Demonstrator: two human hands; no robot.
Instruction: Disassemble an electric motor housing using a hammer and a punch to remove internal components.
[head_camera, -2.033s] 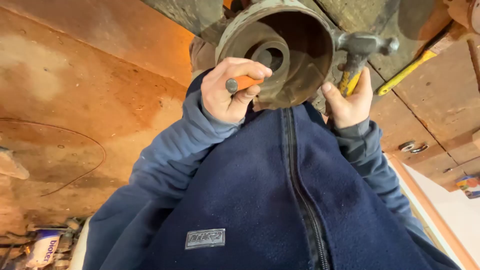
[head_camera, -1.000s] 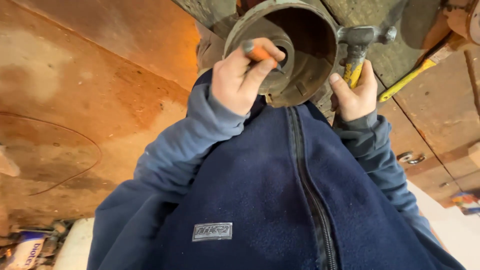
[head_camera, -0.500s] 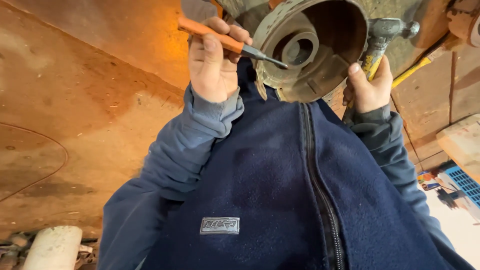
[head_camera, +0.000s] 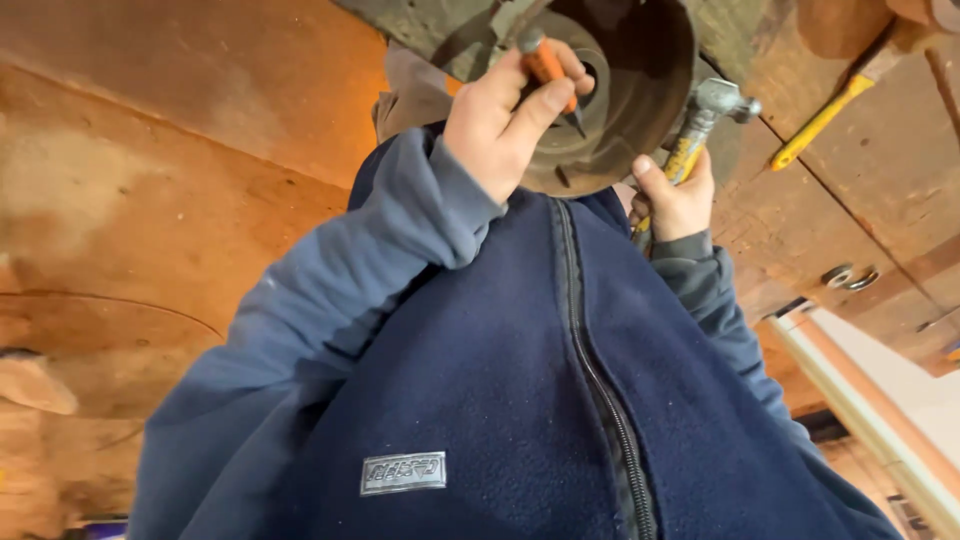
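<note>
Head view: our left hand (head_camera: 505, 125) is wrapped around one orange-handled punch (head_camera: 547, 68), whose dark tip rests against the hub inside one rusty brake drum (head_camera: 640, 110) just beyond our fingers. Beside it, under the drum's rim, our right hand (head_camera: 675, 200) grips one yellow-handled hammer (head_camera: 700, 125), head up. Farther right, one yellow tool (head_camera: 820, 122) lies on the wooden surface (head_camera: 850, 210), with two metal rings (head_camera: 848, 277) below it.

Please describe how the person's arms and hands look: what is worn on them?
Both hands, left hand and right hand, are bare, with no gloves. The arms are covered by long sleeves of a dark blue fleece jacket; the left sleeve looks lighter blue. The cuffs reach the wrists. The jacket has a dark front zip and a small grey rectangular patch.
</note>
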